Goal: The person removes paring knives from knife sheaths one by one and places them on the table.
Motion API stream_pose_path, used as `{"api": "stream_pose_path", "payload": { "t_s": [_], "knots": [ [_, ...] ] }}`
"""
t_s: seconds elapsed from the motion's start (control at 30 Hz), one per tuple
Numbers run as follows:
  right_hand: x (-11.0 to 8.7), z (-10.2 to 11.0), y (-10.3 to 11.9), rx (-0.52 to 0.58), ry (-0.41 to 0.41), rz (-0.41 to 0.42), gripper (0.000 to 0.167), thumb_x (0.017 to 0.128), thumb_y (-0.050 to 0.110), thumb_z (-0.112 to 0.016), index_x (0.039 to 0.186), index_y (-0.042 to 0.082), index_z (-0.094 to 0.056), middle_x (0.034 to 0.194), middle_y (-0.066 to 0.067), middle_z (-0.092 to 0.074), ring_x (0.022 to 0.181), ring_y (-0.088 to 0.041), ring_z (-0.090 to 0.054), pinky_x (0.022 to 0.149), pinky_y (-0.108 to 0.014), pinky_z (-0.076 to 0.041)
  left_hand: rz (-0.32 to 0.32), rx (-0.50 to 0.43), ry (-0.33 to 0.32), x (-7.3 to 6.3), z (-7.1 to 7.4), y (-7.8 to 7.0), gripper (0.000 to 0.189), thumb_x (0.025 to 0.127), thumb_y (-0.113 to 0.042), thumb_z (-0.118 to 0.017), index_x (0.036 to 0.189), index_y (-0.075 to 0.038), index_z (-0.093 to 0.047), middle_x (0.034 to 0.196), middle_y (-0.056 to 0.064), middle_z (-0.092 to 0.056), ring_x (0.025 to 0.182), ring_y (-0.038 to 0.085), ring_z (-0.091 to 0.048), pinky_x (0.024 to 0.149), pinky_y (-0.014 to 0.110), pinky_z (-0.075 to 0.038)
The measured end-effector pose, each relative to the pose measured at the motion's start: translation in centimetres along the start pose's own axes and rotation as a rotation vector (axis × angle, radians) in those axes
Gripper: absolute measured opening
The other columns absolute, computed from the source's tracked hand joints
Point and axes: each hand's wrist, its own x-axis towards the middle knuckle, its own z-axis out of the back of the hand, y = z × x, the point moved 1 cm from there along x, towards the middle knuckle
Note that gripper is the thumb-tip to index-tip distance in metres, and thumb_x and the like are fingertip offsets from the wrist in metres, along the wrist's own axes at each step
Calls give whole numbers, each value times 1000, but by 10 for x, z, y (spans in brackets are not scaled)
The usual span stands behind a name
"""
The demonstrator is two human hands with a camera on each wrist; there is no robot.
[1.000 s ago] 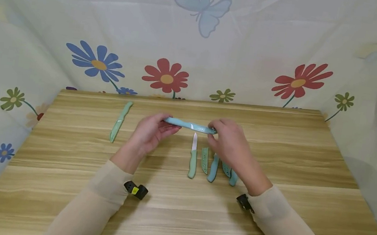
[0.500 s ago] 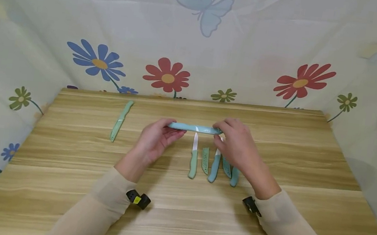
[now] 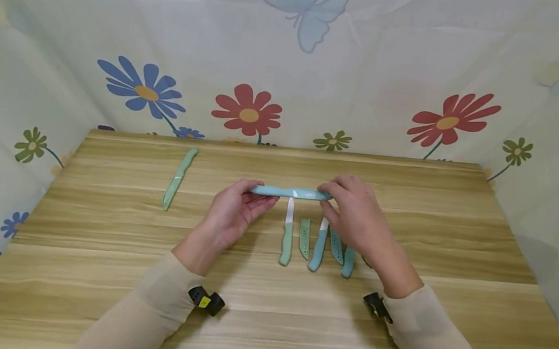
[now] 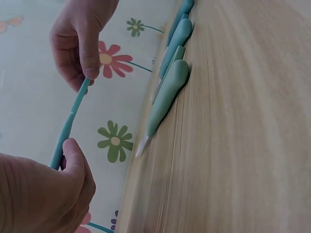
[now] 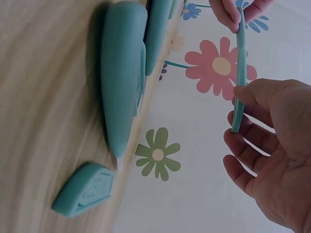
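A blue paring knife in its matching sheath (image 3: 285, 192) is held level above the table, with a pale line where sheath and handle meet. My left hand (image 3: 232, 213) pinches its handle end between thumb and fingers. At the sheath's tip, my right hand (image 3: 361, 217) grips with thumb and fingertips; in the right wrist view its other fingers are spread loosely. Below lie a green knife (image 3: 286, 245) with its white blade bare, a green sheath (image 3: 305, 240), a blue knife (image 3: 318, 250), another sheath (image 3: 336, 247) and a second blue knife (image 3: 348, 262), partly hidden by my right hand.
A green sheathed knife (image 3: 180, 179) lies apart at the table's left. One more sheath (image 5: 83, 190) shows in the right wrist view, mostly hidden from the head view by my right wrist. Flower-printed cloth (image 3: 375, 93) stands behind the wooden table (image 3: 259, 325).
Both hands have shifted slightly right with the sheathed blue knife, which has gone from a slight tilt to level. The knives and sheaths on the table lie as before.
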Motion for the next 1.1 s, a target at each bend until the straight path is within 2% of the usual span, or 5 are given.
{"api": "stream_pose_path", "payload": {
  "t_s": [0.3, 0.53, 0.73, 0.97, 1.1],
  "knots": [
    [0, 1, -1, 0, 44, -12, 24, 98, 10, -77, 122, 5, -76, 117, -10, -70, 112, -33, -60, 95, -54, -48, -26, 38, 1, 1, 1, 3, 39, 112, -17, -50, 139, 11, -46, 121, 21, -61, 113, 31, -70, 100, 36, -56],
    [-1, 3, -2, 4, 39, -17, 24, 99, 9, -77, 122, 4, -76, 119, -10, -71, 115, -33, -61, 95, -55, -47, -142, 241, -35, 0, 1, -1, 36, 109, -21, -59, 132, 6, -54, 119, 16, -62, 123, 43, -64, 103, 44, -55],
    [-1, 3, -2, -3, 35, -18, 24, 98, 10, -78, 122, 5, -76, 120, -10, -71, 116, -33, -60, 97, -56, -47, -389, 703, -106, -4, 0, -6, 47, 102, -28, -70, 142, -6, -59, 132, 8, -59, 122, 34, -59, 103, 47, -52],
    [-1, 3, -1, -11, 23, -15, 24, 97, 10, -79, 121, 6, -76, 120, -9, -71, 113, -33, -60, 93, -54, -47, -689, 1407, -78, -9, -12, -11, 58, 96, -38, -79, 144, -10, -62, 144, 11, -56, 137, 33, -49, 115, 52, -40],
    [-1, 3, -1, -10, 19, -14, 24, 98, 10, -79, 121, 6, -76, 119, -9, -71, 113, -32, -61, 92, -54, -48, -815, 1712, -56, -11, -21, -12, 58, 94, -39, -81, 141, -9, -65, 142, 12, -59, 135, 37, -50, 114, 55, -40]
  ]
}}
